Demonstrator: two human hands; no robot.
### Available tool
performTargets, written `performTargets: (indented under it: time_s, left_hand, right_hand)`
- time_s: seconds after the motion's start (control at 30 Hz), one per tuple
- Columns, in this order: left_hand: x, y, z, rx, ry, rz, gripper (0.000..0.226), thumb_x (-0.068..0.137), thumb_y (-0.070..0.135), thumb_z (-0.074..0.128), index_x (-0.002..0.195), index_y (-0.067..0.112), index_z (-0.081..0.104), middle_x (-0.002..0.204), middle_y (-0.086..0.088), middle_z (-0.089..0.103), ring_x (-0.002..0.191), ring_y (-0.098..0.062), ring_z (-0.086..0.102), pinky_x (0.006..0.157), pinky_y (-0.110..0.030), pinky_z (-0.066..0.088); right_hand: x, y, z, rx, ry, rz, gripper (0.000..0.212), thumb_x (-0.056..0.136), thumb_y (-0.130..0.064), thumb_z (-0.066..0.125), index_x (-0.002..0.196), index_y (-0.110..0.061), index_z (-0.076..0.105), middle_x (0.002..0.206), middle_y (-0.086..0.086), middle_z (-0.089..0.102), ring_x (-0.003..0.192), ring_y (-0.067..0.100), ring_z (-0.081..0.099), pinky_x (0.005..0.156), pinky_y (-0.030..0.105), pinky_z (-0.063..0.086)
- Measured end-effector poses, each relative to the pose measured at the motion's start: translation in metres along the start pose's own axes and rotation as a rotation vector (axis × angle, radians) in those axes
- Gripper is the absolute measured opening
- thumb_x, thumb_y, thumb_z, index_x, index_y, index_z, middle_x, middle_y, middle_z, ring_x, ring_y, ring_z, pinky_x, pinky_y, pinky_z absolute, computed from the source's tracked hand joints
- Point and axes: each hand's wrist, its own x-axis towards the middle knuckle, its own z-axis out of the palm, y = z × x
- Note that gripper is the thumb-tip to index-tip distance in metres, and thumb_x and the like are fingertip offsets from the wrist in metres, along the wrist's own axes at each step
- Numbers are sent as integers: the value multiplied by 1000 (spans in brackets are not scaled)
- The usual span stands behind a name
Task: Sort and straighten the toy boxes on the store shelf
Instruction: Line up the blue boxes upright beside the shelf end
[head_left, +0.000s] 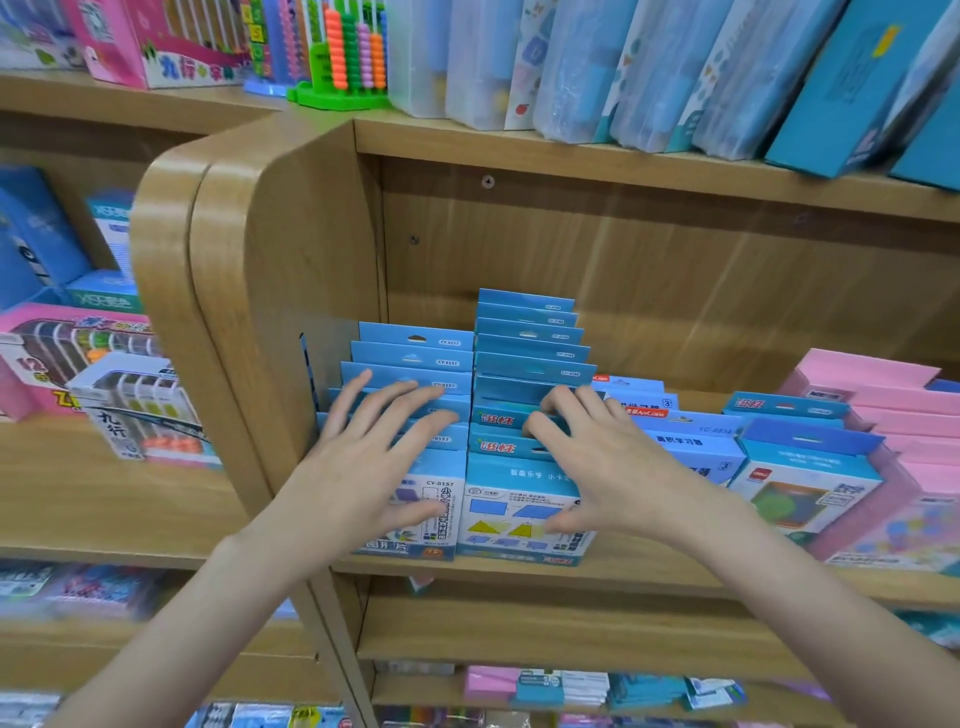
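Mostly blue toy boxes on a wooden shelf (519, 577), packed front to back in rows. Left hand (374, 457) lies flat, fingers spread and straight, across the tops of the left row of blue boxes (415, 358), thumb down on the front box face; nothing grasped. Right hand (597, 457) sits on the next row of blue boxes (530, 338) just to the right, fingers curled over the top edges of the near boxes, thumb against the front box with yellow and blue shapes (514, 514). Fingertips are hidden behind the box tops, so depth of the grip is unclear. Both hands cover most of the front labels; print only partly readable. Further right, more blue boxes (810, 467) and a pink stack (883, 395), cut off at the frame edge. Upper shelf holds a bead abacus (353, 57) and leaning blue packs (727, 67), tops cut off. Left bay and lower shelves are blurred, contents hard to make out.
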Motion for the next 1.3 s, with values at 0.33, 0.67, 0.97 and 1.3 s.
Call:
performTargets:
  time_s: [0.33,0.67,0.97,1.3]
  left_hand:
    - [-1,0,-1,-1,-19,-12,82,61,58,76,125,20,42,133,-7,52,125,-24,37,106,-49,17]
    - [-1,2,-4,3,-57,-19,79,65,60,71,126,20,42,134,-8,51,125,-26,38,104,-50,19]
    - [-2,7,-13,75,-111,-5,93,66,66,64,135,12,36,140,-12,45,130,-26,33,105,-53,18]
    - [8,7,-16,-64,-102,19,71,86,70,29,125,16,51,132,0,53,128,-16,37,110,-51,11]
  right_hand:
    - [0,6,-9,84,-79,-36,72,64,-61,69,115,-25,33,114,-4,29,101,13,27,80,24,25]
    - [0,2,-7,50,-37,-12,75,63,-64,67,117,-25,33,122,-3,27,109,15,26,86,27,27]
    - [-8,7,-6,138,-4,7,74,62,-70,63,116,-30,33,129,-10,22,118,10,22,96,24,23]
    - [-17,30,0,526,79,94,70,59,-77,52,119,-45,34,122,-29,36,117,-7,28,97,21,25]
